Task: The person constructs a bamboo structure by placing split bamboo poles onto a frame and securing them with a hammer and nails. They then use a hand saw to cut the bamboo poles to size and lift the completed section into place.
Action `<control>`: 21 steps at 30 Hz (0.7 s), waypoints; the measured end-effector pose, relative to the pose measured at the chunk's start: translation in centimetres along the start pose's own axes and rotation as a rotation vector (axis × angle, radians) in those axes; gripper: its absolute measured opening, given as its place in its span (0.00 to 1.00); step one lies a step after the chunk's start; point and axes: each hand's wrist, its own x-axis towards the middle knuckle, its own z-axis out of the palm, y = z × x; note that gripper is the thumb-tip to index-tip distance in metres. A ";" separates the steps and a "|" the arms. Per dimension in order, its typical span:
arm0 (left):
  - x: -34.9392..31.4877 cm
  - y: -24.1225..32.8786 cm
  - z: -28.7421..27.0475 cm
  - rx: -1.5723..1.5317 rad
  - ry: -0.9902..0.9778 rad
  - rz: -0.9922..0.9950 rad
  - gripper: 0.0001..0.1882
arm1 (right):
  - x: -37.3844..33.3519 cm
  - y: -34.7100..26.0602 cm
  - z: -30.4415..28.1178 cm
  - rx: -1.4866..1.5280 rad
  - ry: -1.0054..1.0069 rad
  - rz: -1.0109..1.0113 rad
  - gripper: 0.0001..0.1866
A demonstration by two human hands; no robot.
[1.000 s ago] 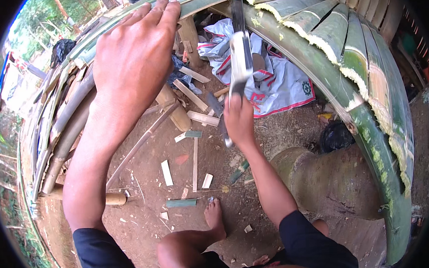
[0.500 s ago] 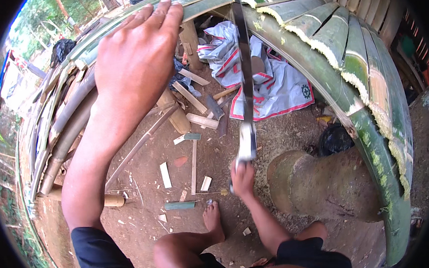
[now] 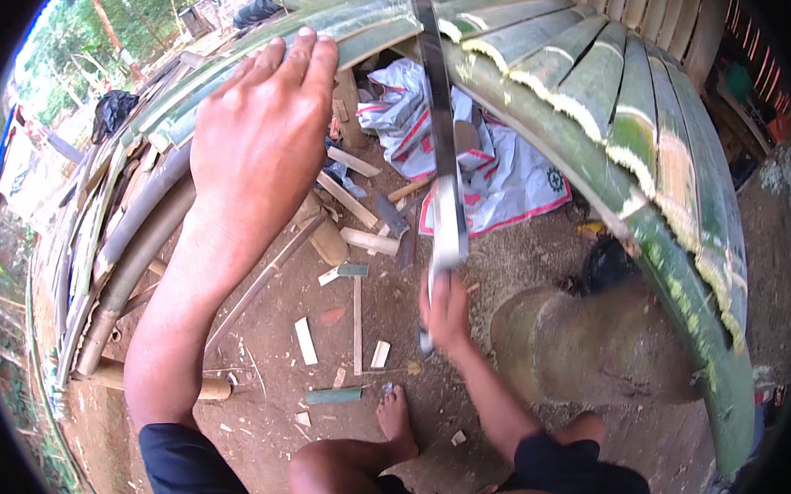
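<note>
My left hand (image 3: 260, 138) lies on the green split-bamboo slats (image 3: 380, 38), its fingers stretched out near the cut ends. In my right hand (image 3: 446, 311) is the handle of a handsaw, the fingers wrapped round it. The long narrow saw blade (image 3: 442, 119) points away from me and crosses the slats just right of my left hand. Farther right, the slat ends form a pale, ragged cut edge (image 3: 628, 159) above a curved green bamboo pole (image 3: 570, 162). The saw's teeth are too blurred to make out.
A grey-white sack with red edging (image 3: 522, 178) lies on the ground beneath the slats, with a hammer (image 3: 392, 217) and wood offcuts (image 3: 306, 341) nearby. A thick log-like block (image 3: 588, 344) stands at right. More bamboo poles (image 3: 137, 269) are at left.
My right hand has pushed the saw farther away from me, across the slats. My left hand stays on the bamboo. The whole view has shifted slightly.
</note>
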 end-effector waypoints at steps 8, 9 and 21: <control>0.1 0.3 0.1 -0.010 0.036 0.035 0.18 | -2.8 2.1 -0.1 0.096 0.021 0.090 0.13; 0.0 0.2 0.1 -0.010 0.032 0.017 0.18 | -1.4 1.0 0.6 -0.040 0.052 -0.048 0.15; -0.2 0.3 -0.3 -0.059 -0.040 0.009 0.19 | 6.2 -1.7 1.7 -0.348 0.093 -0.269 0.19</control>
